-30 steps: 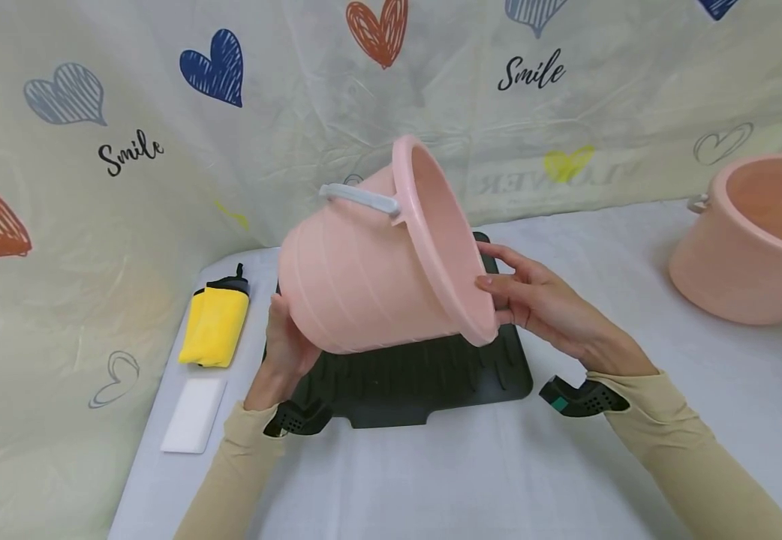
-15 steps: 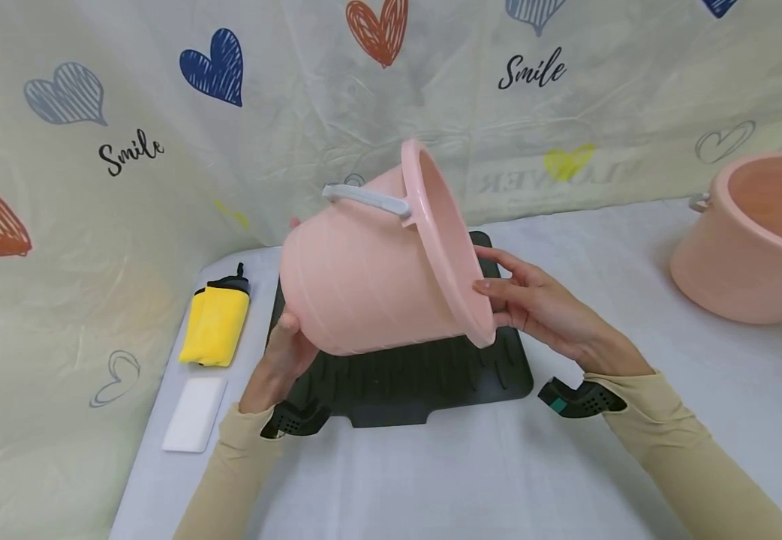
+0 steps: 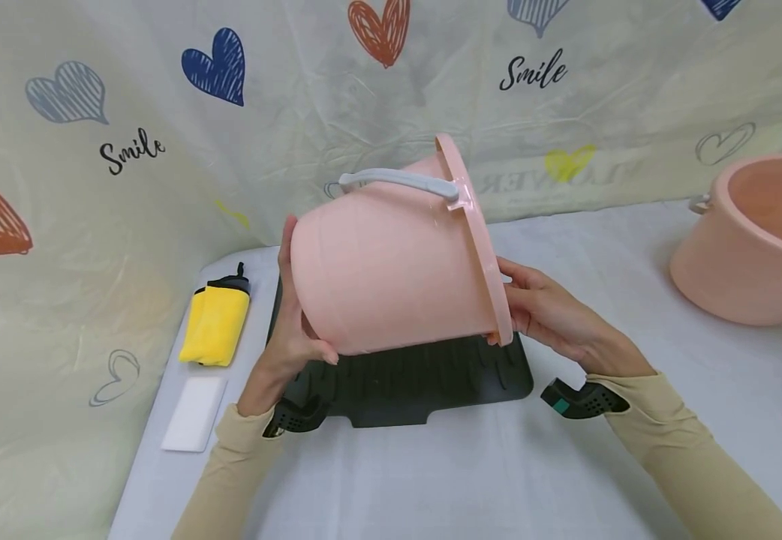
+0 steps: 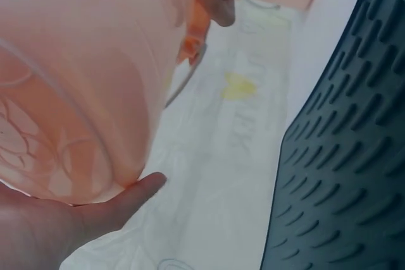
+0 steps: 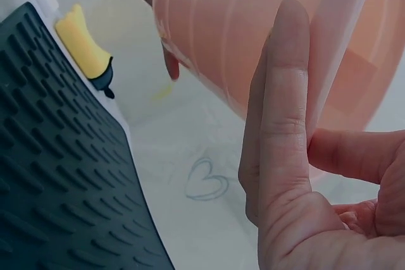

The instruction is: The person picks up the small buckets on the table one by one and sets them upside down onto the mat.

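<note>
A pink plastic bucket (image 3: 398, 270) is held tilted on its side above the dark ridged mat (image 3: 418, 379), its mouth facing right. The left hand (image 3: 293, 322) supports the base, straight fingers along the bottom and thumb extended under the lower side. At the rim, the right hand (image 3: 549, 315) pinches the edge between thumb and fingers; the right wrist view shows long fingers (image 5: 286, 93) against the outer wall. The bucket's pale grey handle (image 3: 401, 178) lies back along its upper side. Its interior is hidden in the head view.
A second pink bucket (image 3: 745, 266) stands upright on the white-covered table (image 3: 485, 480) at the right. To the left lie a folded yellow cloth (image 3: 215, 326) with black trim and a white slab (image 3: 193, 414). A heart-printed curtain (image 3: 283, 97) hangs behind.
The bucket has turned so that its mouth faces farther right and its inside no longer shows. It has shifted slightly right. The left hand's fingers have spread up along the base.
</note>
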Demonstrator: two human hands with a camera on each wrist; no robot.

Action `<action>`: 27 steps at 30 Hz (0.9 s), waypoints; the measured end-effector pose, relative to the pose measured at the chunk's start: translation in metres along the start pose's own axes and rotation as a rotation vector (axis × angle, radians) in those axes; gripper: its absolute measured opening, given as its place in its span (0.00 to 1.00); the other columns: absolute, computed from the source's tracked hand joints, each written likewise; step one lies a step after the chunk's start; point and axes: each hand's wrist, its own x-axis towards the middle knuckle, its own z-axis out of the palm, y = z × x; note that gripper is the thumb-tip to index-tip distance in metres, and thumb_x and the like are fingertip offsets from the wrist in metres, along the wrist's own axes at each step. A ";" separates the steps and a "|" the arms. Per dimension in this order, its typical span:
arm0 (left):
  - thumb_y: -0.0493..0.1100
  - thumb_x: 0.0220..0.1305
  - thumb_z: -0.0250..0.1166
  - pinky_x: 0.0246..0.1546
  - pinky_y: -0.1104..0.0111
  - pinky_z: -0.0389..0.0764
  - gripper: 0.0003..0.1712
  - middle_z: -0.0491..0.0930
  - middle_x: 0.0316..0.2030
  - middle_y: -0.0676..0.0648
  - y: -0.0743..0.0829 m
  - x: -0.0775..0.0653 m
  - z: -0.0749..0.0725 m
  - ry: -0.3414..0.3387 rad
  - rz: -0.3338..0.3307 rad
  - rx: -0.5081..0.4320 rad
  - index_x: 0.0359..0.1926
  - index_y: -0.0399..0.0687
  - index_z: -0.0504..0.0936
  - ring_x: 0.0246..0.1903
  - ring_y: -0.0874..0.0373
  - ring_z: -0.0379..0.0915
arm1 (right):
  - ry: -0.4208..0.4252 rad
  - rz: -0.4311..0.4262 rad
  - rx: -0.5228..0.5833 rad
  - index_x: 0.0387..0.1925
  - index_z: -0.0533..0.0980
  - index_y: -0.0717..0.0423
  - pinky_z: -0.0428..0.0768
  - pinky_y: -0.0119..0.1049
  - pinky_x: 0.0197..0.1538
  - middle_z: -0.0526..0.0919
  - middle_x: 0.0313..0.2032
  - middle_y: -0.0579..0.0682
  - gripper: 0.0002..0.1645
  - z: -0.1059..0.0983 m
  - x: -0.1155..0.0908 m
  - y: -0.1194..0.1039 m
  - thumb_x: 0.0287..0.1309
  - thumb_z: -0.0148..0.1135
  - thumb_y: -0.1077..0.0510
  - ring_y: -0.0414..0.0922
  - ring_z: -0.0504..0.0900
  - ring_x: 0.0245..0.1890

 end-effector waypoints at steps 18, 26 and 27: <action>0.72 0.48 0.78 0.66 0.59 0.73 0.81 0.54 0.76 0.41 0.002 -0.002 -0.005 -0.045 -0.018 0.035 0.84 0.61 0.29 0.72 0.41 0.52 | 0.038 0.060 -0.023 0.82 0.44 0.61 0.88 0.37 0.42 0.83 0.47 0.55 0.38 0.003 0.003 -0.002 0.82 0.46 0.60 0.46 0.87 0.29; 0.74 0.41 0.80 0.68 0.59 0.70 0.87 0.55 0.76 0.41 0.006 -0.001 -0.010 -0.084 0.022 0.096 0.83 0.52 0.28 0.72 0.42 0.54 | 0.034 0.071 -0.074 0.79 0.54 0.61 0.88 0.38 0.41 0.82 0.42 0.56 0.31 0.007 0.007 0.001 0.82 0.47 0.61 0.47 0.87 0.28; 0.74 0.41 0.80 0.68 0.58 0.69 0.86 0.56 0.76 0.40 0.006 -0.001 -0.010 -0.088 0.029 0.097 0.83 0.52 0.29 0.71 0.42 0.54 | 0.031 0.068 -0.081 0.78 0.55 0.61 0.88 0.38 0.40 0.82 0.41 0.56 0.30 0.007 0.007 0.001 0.81 0.47 0.61 0.47 0.87 0.28</action>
